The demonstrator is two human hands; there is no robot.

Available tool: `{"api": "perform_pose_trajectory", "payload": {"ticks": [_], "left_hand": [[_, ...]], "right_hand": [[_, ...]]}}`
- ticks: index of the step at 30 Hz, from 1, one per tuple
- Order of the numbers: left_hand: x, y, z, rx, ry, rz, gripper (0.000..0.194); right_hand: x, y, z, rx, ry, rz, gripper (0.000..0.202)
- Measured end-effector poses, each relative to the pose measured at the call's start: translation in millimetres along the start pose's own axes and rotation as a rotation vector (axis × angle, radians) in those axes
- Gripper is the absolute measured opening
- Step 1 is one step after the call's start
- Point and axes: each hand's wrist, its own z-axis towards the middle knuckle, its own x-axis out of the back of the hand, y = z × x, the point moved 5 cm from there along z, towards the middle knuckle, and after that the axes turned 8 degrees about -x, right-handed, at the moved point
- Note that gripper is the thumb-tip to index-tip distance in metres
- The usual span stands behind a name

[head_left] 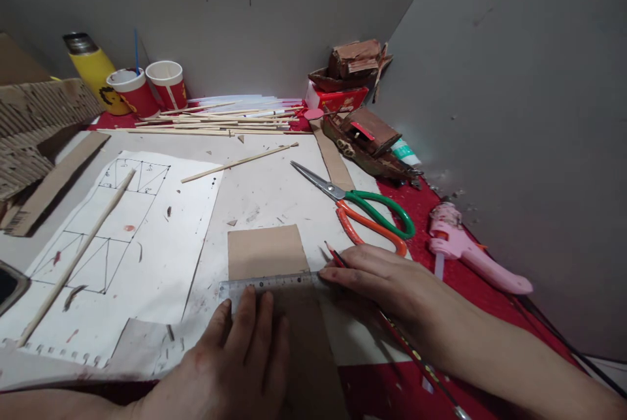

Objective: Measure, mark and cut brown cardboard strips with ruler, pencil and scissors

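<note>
Fingers of my left hand lie stretched over a clear ruler, pressing it down across a brown cardboard strip. The fingers are slightly apart, and the hand covers part of the strip's lower end. In my right hand is a red and black pencil. Its sharpened tip points up and left, past the fingers. Those fingertips are by the ruler's right end, at the strip's edge. Just beyond the right hand lie scissors with green and orange handles, blades apart.
A drawn sheet lies left, a wooden stick across it. Thin sticks, paper cups and a yellow bottle are at the back. Right are cardboard boats and a pink glue gun, near the grey wall.
</note>
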Motion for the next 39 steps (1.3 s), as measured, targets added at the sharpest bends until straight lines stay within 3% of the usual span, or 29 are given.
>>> {"api": "perform_pose_trajectory", "payload": {"ticks": [20, 39], "left_hand": [[2.9, 2.1, 3.2, -0.046, 0.007, 0.03, 0.033], [3.2, 4.8, 1.1, -0.069, -0.024, 0.041, 0.035]], "right_hand": [[-2.5, 0.6, 2.1, 0.033, 0.06, 0.015, 0.027], [-2.8, -2.8, 0.9, 0.042, 0.012, 0.016, 0.036]]}}
